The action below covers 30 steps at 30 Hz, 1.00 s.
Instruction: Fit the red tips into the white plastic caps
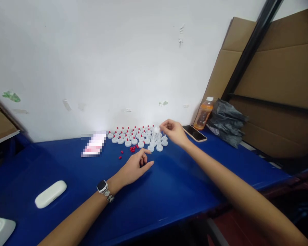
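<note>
Many white round caps, several with red tips, stand in rows at the back of the blue table. Loose small red pieces lie just in front of them. My right hand reaches to the right end of the rows and pinches a white cap between thumb and fingertips, just above the others. My left hand, a watch on its wrist, rests on the table near the red pieces with fingers loosely curled; whether it holds a piece I cannot tell.
A phone lies right of the caps, with an orange drink bottle and a crumpled grey bag behind it. A white oblong case lies at front left, a blurred card left of the caps. Cardboard leans at right.
</note>
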### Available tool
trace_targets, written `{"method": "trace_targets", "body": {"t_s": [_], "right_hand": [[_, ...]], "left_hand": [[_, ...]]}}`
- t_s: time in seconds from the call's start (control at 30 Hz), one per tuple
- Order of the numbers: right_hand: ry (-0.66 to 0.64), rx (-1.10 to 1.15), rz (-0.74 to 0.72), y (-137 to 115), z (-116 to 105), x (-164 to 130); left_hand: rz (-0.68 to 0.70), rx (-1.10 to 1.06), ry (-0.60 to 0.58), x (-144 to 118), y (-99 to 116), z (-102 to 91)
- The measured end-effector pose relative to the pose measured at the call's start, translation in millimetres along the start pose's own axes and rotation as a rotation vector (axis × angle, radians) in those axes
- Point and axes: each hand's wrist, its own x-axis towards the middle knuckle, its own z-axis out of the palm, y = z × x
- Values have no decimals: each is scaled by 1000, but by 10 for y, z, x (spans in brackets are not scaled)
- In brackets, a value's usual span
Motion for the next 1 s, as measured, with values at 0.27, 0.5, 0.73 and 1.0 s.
{"method": "trace_targets", "body": {"t_s": [0.27, 0.5, 0.73, 1.0], "right_hand": [[25, -500, 162, 699, -35, 639], [-51, -608, 198, 872, 103, 819], [-82, -662, 164, 812, 111, 763], [-240, -798, 117, 560, 222, 709]], "left_hand": [[57, 176, -55, 11, 37, 26], [68, 182, -63, 11, 29, 11], [79, 155, -45, -1, -13, -29], [73, 159, -43, 1, 6, -66]]}}
